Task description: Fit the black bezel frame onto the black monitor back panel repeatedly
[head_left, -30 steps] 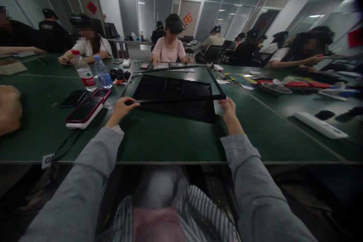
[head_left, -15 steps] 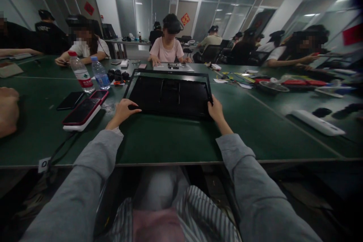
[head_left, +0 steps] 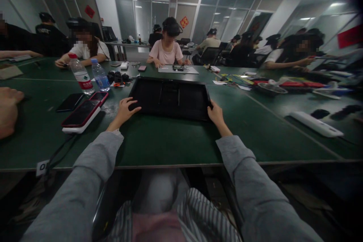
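Observation:
A black rectangular panel with a raised rim [head_left: 147, 96] lies on the green table [head_left: 170, 143] in front of me. At its left edge is my left hand [head_left: 126, 110], its fingers spread and curved beside the rim. My right hand [head_left: 215, 113] grips the right edge, fingers bent round the rim. Two thin light lines run down the middle of the panel.
To the left are two plastic bottles [head_left: 82, 77], a dark phone [head_left: 70, 103] and a red-edged phone [head_left: 81, 113] on a white block. Another person's hand [head_left: 10, 111] rests at far left. A white power strip [head_left: 316, 124] lies right. People sit opposite.
The frame on the panel has dropped down, and its far edge now sits against the panel, with no gap showing. My left fingers have spread away from the edge.

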Demonstrator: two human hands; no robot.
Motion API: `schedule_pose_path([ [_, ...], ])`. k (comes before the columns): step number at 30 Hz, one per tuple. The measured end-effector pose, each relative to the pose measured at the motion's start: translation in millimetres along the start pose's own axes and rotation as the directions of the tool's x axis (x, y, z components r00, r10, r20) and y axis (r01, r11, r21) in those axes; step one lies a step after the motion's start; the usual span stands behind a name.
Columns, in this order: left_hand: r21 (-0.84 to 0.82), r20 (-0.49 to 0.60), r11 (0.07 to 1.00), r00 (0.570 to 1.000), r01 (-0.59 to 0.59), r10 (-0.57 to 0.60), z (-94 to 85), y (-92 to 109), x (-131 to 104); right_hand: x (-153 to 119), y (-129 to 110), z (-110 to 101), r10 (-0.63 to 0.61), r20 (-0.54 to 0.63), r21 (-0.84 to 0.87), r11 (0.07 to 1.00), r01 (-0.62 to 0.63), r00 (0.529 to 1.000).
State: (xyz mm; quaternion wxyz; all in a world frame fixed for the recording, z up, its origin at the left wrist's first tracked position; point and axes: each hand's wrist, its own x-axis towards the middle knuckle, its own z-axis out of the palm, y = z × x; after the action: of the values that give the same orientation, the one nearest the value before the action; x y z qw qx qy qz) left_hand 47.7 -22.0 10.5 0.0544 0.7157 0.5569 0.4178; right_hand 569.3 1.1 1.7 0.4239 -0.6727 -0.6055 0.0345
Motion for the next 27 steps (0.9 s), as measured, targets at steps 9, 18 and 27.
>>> schedule_pose_path([
  [9,-0.039,-0.033,0.921,0.920,0.388,-0.389,-1.3,-11,6,4,-1,-6,0.013,0.008,0.143,0.990,-0.014,1.000],
  [18,0.296,-0.112,0.877,0.926,0.379,-0.362,-24.1,-2,-7,9,1,-14,-0.054,0.090,0.182,0.983,0.037,0.994],
  [27,0.222,-0.006,0.898,0.922,0.379,-0.388,-17.7,-9,-1,19,21,-1,0.006,0.105,0.147,0.989,-0.022,0.994],
])
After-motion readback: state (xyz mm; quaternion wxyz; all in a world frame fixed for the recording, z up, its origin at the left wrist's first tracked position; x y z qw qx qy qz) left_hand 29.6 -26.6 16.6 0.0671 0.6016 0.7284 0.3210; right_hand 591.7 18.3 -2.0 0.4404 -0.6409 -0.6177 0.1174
